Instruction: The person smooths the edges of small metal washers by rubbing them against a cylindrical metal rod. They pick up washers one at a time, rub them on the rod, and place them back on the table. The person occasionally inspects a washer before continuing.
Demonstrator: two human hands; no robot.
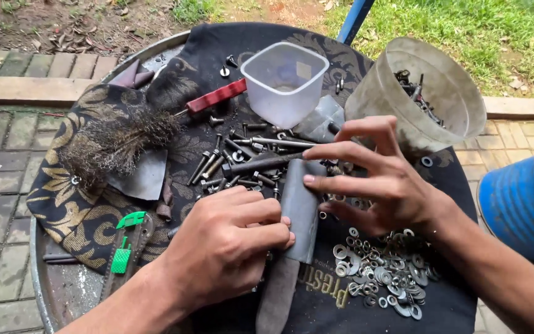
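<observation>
Grey strip: a flat grey strip (299, 213) lies lengthwise on the tabletop between the two hands, its near end running past the left wrist.
Left hand: the left hand (227, 244) rests knuckles-up with fingers curled together, fingertips pressed on the strip's left edge.
Right hand: the right hand (378, 179) has fingers spread and extended, fingertips touching the strip's upper right edge; it pinches nothing that I can tell.
Bolts: a heap of bolts and screws (242, 164) lies just beyond the left hand's knuckles, one long bolt (261, 163) reaching toward the right fingertips.
Washers: a scatter of washers (381, 272) sits just under the right wrist.
Clear tub: a square clear plastic tub (283, 80) stands beyond the bolts.
Bucket: a tilted cloudy bucket (440, 86) with hardware inside lies past the right hand.
Wire brush: a red-handled wire brush (125, 136) rests well left of the left hand.
Cloth: a black and gold cloth (88, 216) covers the round tabletop (63, 291).
</observation>
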